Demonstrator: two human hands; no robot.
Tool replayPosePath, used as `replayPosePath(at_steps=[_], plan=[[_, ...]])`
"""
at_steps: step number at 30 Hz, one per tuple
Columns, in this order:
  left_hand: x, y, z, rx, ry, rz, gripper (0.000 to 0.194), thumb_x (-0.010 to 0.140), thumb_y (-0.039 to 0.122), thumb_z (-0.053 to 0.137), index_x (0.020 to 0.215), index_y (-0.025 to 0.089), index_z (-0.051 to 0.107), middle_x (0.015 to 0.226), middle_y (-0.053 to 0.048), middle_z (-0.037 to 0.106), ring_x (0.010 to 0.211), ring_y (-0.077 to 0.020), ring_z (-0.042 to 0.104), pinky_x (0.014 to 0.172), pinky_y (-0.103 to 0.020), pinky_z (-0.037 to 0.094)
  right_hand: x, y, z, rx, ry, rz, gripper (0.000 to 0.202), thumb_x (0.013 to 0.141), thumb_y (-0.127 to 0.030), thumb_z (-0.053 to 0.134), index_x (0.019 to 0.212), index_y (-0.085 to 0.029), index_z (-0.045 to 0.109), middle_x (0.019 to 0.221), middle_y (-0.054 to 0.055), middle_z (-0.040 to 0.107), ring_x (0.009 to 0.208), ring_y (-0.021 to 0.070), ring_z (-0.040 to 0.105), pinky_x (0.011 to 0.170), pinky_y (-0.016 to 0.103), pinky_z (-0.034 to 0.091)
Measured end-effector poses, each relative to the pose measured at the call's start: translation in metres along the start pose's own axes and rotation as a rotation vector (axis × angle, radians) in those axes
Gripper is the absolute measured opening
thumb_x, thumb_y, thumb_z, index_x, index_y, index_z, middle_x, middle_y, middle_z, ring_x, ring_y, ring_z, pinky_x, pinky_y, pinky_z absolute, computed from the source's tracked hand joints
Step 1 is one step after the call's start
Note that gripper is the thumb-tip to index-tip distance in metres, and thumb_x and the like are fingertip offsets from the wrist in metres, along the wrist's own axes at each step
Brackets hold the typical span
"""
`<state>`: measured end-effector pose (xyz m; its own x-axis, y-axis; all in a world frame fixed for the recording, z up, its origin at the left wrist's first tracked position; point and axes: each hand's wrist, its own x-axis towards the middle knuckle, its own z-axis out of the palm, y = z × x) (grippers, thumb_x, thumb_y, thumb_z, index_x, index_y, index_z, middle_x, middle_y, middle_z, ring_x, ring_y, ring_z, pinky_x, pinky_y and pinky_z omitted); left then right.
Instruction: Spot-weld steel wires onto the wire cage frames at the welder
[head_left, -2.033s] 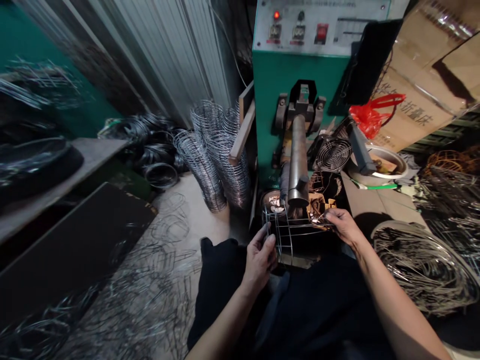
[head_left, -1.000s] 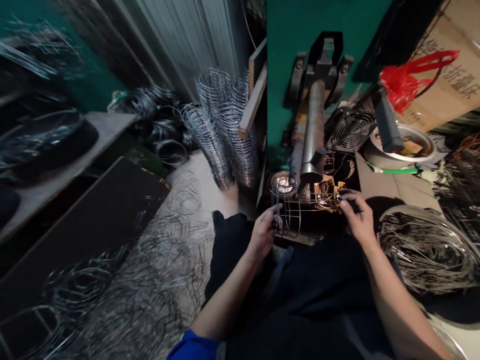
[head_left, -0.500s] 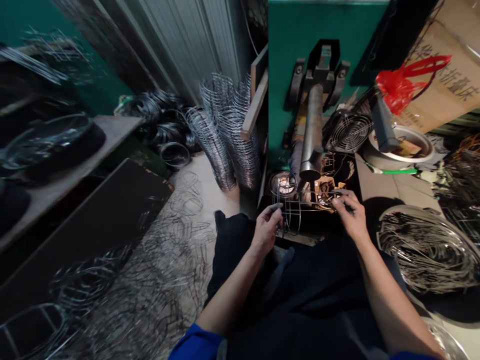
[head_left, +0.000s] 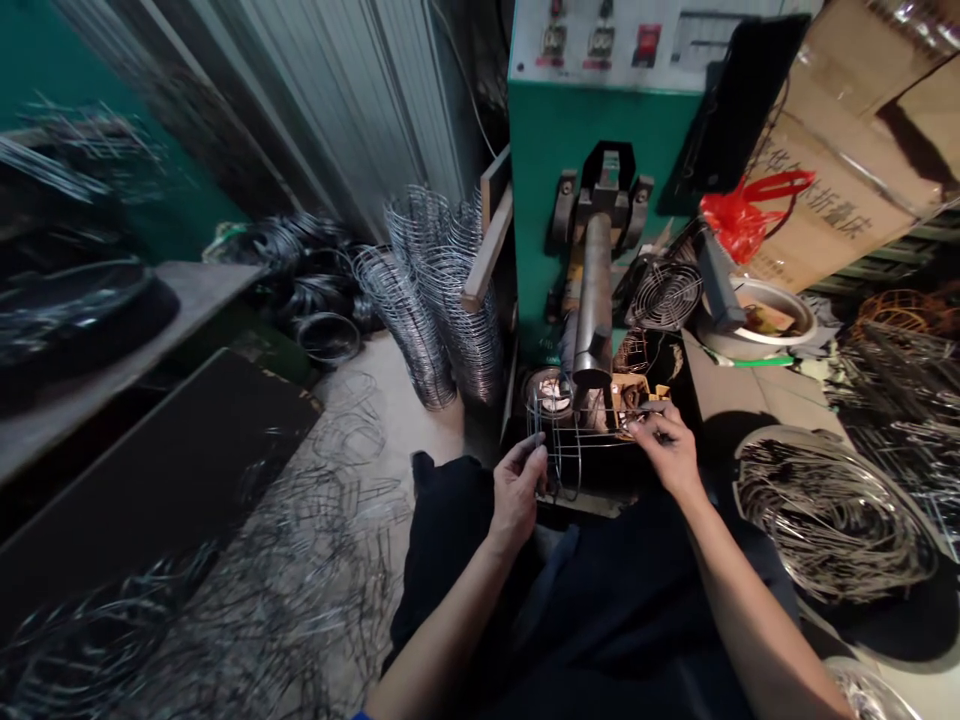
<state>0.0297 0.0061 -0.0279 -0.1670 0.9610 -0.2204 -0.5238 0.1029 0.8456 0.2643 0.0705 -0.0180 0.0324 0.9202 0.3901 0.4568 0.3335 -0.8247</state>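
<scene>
My left hand (head_left: 519, 488) pinches a small wire frame (head_left: 568, 456) made of thin bent rods with rounded loops. The frame sits just in front of a steel cylinder arm (head_left: 596, 300) on a green machine (head_left: 540, 150). My right hand (head_left: 670, 446) is closed, thumb against fingers, at the right ends of thin wires that run across from the frame. Whether those wires are joined to the frame is hard to make out. Below the cylinder lie a round tin (head_left: 551, 392) and a yellow box (head_left: 631, 392) of small parts.
Nested wire baskets (head_left: 450, 310) stand left of the machine by a wooden bar (head_left: 487, 255). Loose wire pieces (head_left: 292, 590) cover the floor at left. A round tray of wire rods (head_left: 832, 510) is at right, with a white bowl (head_left: 787, 335) behind.
The camera view has tilted up and turned slightly right, bringing the machine's switch panel into sight. Both hands keep nearly the same hold beneath the cylinder.
</scene>
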Motion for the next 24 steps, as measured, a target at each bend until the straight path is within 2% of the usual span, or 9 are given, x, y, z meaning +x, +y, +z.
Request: replayPosePath(at_steps=[6, 14, 24], plan=[[0.002, -0.001, 0.001, -0.002, 0.042, 0.025, 0.05, 0.077, 0.043, 0.077, 0.115, 0.012, 0.068, 0.057, 0.006, 0.047, 0.049, -0.0058, 0.037, 0.047, -0.019, 0.031, 0.009, -0.003, 0.005, 0.034, -0.024, 0.01, 0.043, 0.082, -0.049, 0.069, 0.056, -0.021, 0.049, 0.086, 0.005, 0.055, 0.091, 0.0237, 0.053, 0.084, 0.038, 0.041], [0.009, -0.001, 0.004, -0.018, 0.034, 0.045, 0.047, 0.079, 0.042, 0.075, 0.114, 0.013, 0.067, 0.056, 0.007, 0.046, 0.047, -0.0055, 0.035, 0.047, -0.019, 0.031, 0.022, 0.002, 0.007, 0.02, -0.06, -0.006, 0.046, 0.081, -0.048, 0.07, 0.054, -0.021, 0.044, 0.074, 0.001, 0.045, 0.076, 0.0196, 0.045, 0.072, 0.034, 0.037], [0.019, 0.001, 0.011, -0.075, 0.028, 0.034, 0.046, 0.077, 0.041, 0.077, 0.11, 0.012, 0.066, 0.054, 0.008, 0.045, 0.044, -0.0046, 0.034, 0.045, -0.019, 0.033, 0.036, 0.0, 0.01, 0.047, -0.036, -0.011, 0.05, 0.078, -0.052, 0.071, 0.051, -0.02, 0.043, 0.069, 0.0, 0.043, 0.072, 0.0168, 0.043, 0.068, 0.031, 0.034]])
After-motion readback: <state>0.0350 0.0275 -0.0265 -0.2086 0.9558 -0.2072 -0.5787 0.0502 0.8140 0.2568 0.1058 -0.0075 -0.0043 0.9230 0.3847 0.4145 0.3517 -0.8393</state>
